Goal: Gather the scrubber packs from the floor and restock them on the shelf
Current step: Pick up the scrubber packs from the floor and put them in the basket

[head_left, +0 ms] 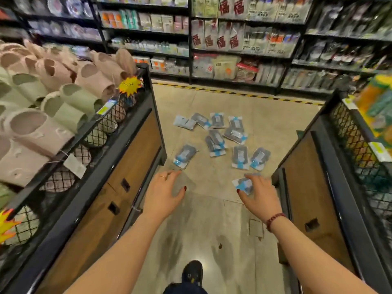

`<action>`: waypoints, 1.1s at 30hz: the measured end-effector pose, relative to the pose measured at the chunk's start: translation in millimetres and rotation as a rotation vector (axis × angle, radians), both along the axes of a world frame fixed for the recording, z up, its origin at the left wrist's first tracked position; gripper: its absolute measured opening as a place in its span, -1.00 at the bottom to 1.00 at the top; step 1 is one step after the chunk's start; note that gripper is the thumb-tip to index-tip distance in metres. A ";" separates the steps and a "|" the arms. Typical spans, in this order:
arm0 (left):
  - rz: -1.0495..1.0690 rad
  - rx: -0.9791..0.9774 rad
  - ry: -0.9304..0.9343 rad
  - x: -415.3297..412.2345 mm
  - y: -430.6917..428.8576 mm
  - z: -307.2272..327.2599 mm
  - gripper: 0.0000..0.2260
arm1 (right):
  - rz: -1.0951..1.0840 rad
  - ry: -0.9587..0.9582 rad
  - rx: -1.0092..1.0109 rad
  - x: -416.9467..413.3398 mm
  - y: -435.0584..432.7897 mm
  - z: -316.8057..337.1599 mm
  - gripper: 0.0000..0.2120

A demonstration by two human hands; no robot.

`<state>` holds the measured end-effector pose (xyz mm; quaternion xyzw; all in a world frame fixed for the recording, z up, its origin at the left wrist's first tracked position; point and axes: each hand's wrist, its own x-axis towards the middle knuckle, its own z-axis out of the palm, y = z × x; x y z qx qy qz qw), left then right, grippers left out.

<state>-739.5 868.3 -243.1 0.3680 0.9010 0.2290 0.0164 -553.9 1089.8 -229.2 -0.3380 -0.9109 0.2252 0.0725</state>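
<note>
- Left hand [163,194] lower centre, fingers spread, holding nothing.
- Right hand [259,195] lower centre-right, fingers loosely spread, overlapping nearest pack [244,185]; contact unclear.
- Scrubber packs [216,139] scattered on floor [265,124], frame centre.

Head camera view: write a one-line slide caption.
Left hand and right hand reach toward scrubber packs scattered on the floor between display bins.

Scrubber packs [240,155] lie scattered flat on tan floor [212,209]: grey pads, clear wrap, blue-and-white labels. Two overlap mid-cluster. Far-left pack [184,122] shows a white face.
</note>
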 end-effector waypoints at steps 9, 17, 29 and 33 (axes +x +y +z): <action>-0.032 0.005 -0.004 -129.0 106.4 8.3 -0.56 | -0.043 0.025 -0.030 -121.6 97.3 2.2 -0.51; 0.020 -0.021 -0.043 -229.6 232.2 -1.2 -0.54 | -0.021 0.010 -0.071 -233.1 236.7 -17.3 -0.51; -0.053 -0.052 -0.122 -365.7 409.0 -5.6 -0.39 | -0.021 -0.029 -0.123 -369.8 401.6 -29.3 -0.51; -0.091 -0.091 -0.135 -430.5 470.8 -24.0 -0.44 | -0.062 -0.071 -0.137 -430.4 452.3 -46.8 -0.50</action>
